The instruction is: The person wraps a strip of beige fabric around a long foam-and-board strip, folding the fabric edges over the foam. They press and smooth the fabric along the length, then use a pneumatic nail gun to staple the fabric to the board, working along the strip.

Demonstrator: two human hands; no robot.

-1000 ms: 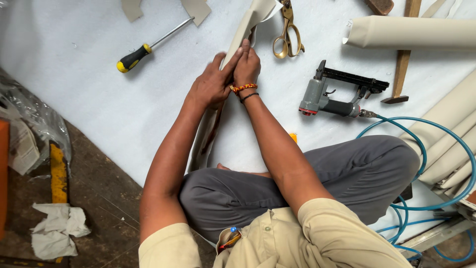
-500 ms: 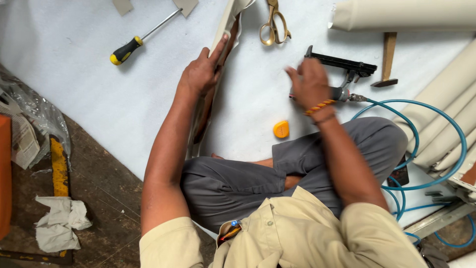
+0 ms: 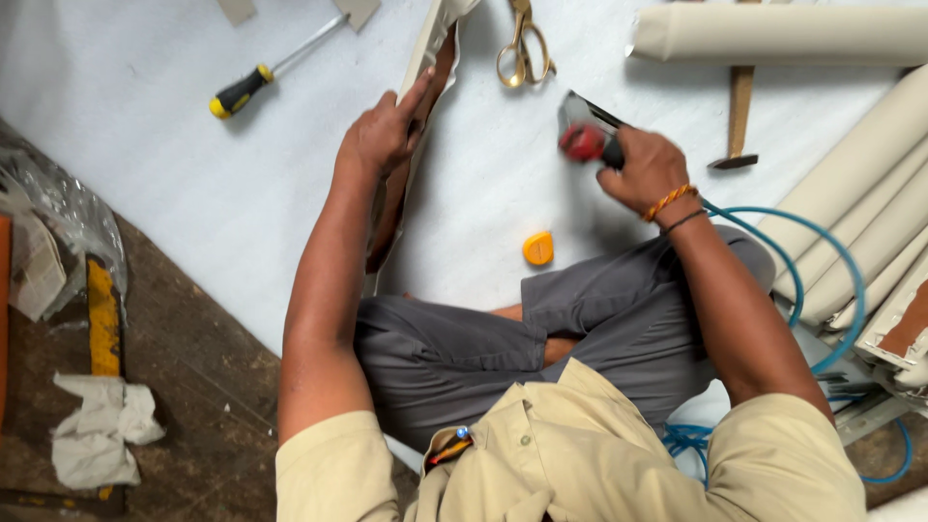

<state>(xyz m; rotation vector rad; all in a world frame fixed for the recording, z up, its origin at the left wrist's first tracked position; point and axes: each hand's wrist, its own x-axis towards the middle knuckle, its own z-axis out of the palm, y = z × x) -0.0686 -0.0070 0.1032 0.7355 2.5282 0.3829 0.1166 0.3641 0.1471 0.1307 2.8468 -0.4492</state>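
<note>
My left hand (image 3: 382,130) presses on a long wooden strip wrapped in cream fabric (image 3: 433,53) that runs from my lap to the top of the view. My right hand (image 3: 646,169) grips a pneumatic staple gun (image 3: 583,135), lifted off the white sheet and fed by a blue air hose (image 3: 817,261). The gun hangs right of the strip, apart from it. A small orange tape measure (image 3: 538,247) lies on the sheet between my arms.
Gold-handled scissors (image 3: 523,43) and a hammer (image 3: 739,111) lie beyond my hands. A yellow-and-black screwdriver (image 3: 266,70) lies at upper left. Cream upholstered rolls (image 3: 860,213) are stacked at right. Crumpled cloth (image 3: 97,430) and plastic (image 3: 48,208) lie on the dark floor at left.
My right hand left the fabric-wrapped strip, reached right, took hold of the staple gun and lifted it toward the strip. My left hand stayed on the strip.
</note>
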